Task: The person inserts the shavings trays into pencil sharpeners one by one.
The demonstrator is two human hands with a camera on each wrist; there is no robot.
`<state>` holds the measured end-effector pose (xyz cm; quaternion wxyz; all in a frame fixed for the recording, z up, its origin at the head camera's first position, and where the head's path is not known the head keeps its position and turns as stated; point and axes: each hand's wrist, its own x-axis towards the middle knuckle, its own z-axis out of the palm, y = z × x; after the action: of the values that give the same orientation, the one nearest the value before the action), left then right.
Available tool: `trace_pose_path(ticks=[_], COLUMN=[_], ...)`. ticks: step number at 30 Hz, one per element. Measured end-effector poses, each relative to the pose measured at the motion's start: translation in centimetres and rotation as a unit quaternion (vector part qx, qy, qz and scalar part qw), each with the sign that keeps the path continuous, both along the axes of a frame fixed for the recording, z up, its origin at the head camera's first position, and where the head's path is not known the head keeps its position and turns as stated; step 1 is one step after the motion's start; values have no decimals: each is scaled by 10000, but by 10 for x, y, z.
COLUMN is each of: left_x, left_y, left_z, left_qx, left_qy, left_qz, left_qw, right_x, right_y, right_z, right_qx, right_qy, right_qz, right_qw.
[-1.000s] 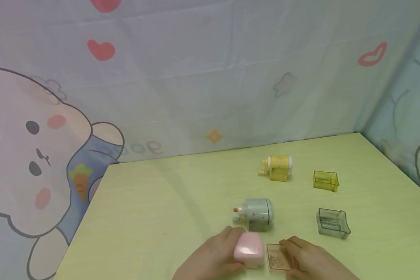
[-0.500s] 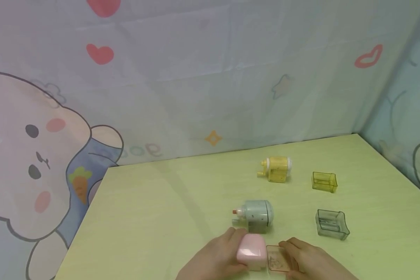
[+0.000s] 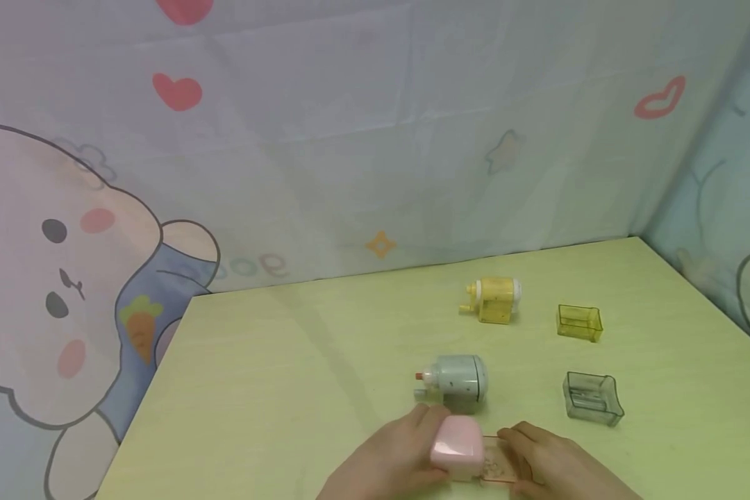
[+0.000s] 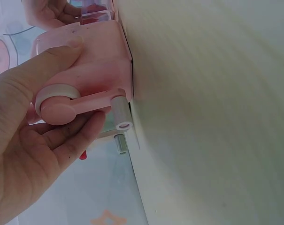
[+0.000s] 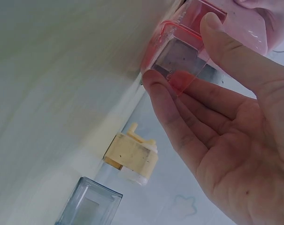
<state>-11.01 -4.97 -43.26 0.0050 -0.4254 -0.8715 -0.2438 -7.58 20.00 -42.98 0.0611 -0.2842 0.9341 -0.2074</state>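
My left hand [image 3: 392, 455] grips a pink crank pencil sharpener [image 3: 458, 443] low over the table, thumb on one side and fingers on the other. In the left wrist view its crank [image 4: 92, 101] with a pale knob faces the camera. My right hand [image 3: 553, 460] pinches a clear pink shavings drawer [image 3: 498, 465] between thumb and fingers. One end of the drawer meets the sharpener's opening, partly inside it, as the right wrist view shows. Dark smudges mark the drawer's inside.
Just behind my left hand lies a grey-blue sharpener [image 3: 459, 378], with a yellow sharpener [image 3: 497, 300] farther back. A clear grey drawer [image 3: 594, 399] and a clear yellow drawer [image 3: 579, 323] sit to the right. A printed cloth [image 3: 325, 139] hangs behind the table.
My left hand has slid the pink sharpener to the right, against and over the end of the drawer. My right hand has stayed nearly still, holding the drawer.
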Motion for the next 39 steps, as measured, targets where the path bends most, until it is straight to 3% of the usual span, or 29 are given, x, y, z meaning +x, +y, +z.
trace_pose_path(ticks=[13, 22, 39], left_x=[-3, -1, -3], left_y=[7, 10, 9], left_z=[2, 8, 4], left_qx=[-156, -331, -330], left_qy=[4, -426, -68], left_qz=[-94, 32, -124], left_qw=[9998, 9985, 9994], right_x=[-2, -4, -4], right_y=[1, 2, 2], right_z=[-2, -1, -1], right_qx=[-74, -145, -121], right_qy=[123, 50, -121], right_qz=[125, 204, 250], right_qw=[9998, 9997, 9995])
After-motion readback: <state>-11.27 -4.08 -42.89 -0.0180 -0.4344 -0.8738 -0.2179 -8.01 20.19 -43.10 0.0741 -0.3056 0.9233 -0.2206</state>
